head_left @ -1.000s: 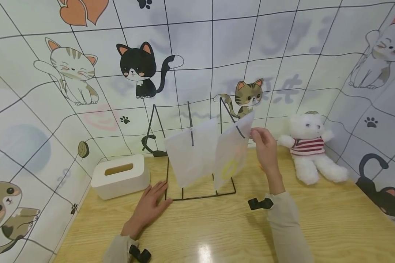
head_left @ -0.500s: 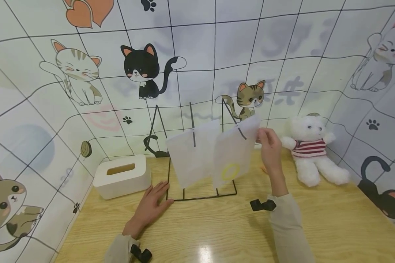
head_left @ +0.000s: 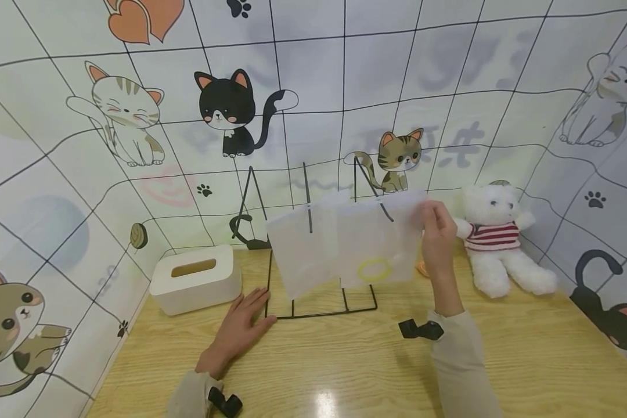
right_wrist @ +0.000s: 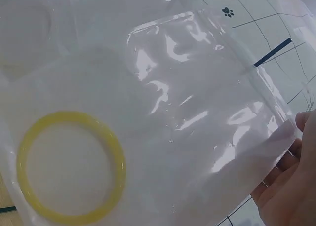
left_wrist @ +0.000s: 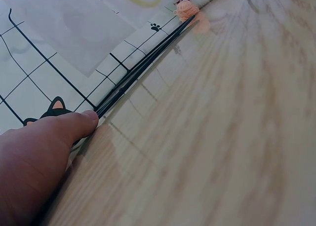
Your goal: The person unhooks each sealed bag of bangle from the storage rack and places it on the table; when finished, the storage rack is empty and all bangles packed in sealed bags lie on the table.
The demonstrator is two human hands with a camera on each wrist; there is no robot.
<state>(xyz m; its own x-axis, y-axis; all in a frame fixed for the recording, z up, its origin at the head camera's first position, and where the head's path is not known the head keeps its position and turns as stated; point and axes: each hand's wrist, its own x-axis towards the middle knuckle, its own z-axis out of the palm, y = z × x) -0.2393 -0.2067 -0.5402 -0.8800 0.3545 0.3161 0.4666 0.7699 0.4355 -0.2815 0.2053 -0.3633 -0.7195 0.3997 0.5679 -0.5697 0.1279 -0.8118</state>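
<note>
From one prong of a black wire rack [head_left: 321, 315] hangs a clear plastic bag [head_left: 381, 232] with a yellow ring [right_wrist: 71, 167] showing low inside it. My right hand [head_left: 440, 232] pinches this bag's upper right edge between thumb and fingers. A second plastic bag [head_left: 304, 249] hangs on the prong to its left, partly overlapped by the first. My left hand [head_left: 242, 325] lies with extended fingers at the rack's lower left corner, its thumb [left_wrist: 81, 123] right at the base wire.
A white tissue box [head_left: 195, 281] stands left of the rack. To the right sits a white teddy bear [head_left: 493, 238] in a striped shirt. An orange yarn ball [left_wrist: 186, 11] lies behind the rack's right side. A cat-patterned wall [head_left: 313, 75] closes off the back.
The right hand has moved right with the bag's edge, swinging the bag round from a slant to face forward, so its yellow ring appears wider. The left hand stays in place.
</note>
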